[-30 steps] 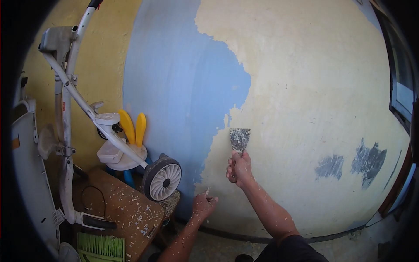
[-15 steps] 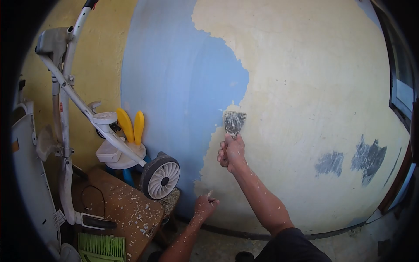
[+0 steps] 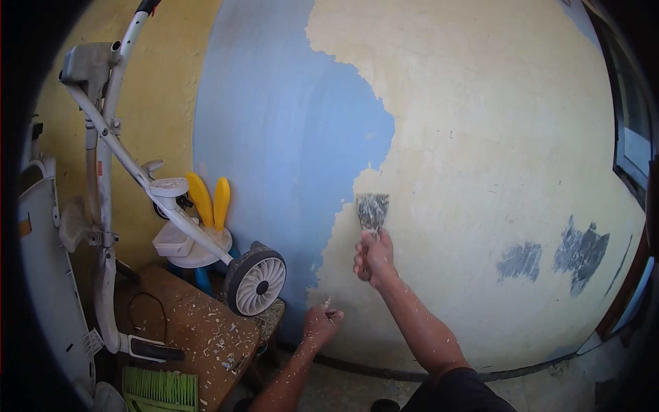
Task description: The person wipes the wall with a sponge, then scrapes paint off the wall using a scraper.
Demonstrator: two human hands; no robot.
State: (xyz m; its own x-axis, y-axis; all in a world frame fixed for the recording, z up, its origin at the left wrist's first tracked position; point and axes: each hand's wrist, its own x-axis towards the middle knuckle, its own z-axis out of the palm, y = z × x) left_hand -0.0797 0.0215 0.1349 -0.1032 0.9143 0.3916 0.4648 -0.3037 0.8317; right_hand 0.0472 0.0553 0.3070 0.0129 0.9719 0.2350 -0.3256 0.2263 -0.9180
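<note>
The right hand (image 3: 377,257) grips a flecked, flat-bladed metal scraper (image 3: 373,211) low, apparently keeping its broad edge free, right of the blue paint (image 3: 295,123). The left hand (image 3: 321,324), lower left, is curled; contents unclear.

Right hand: closed grip (image 3: 374,257), curled fingers (image 3: 358,259) on its 9 o'clock side.
Right forearm: slants up toward 11 o'clock (image 3: 420,321), pale-flecked.
Left hand: fingers curled in (image 3: 324,323), lower than the right, at its 7 o'clock.
Left forearm: rises toward 1 o'clock (image 3: 290,379), also flecked.
</note>
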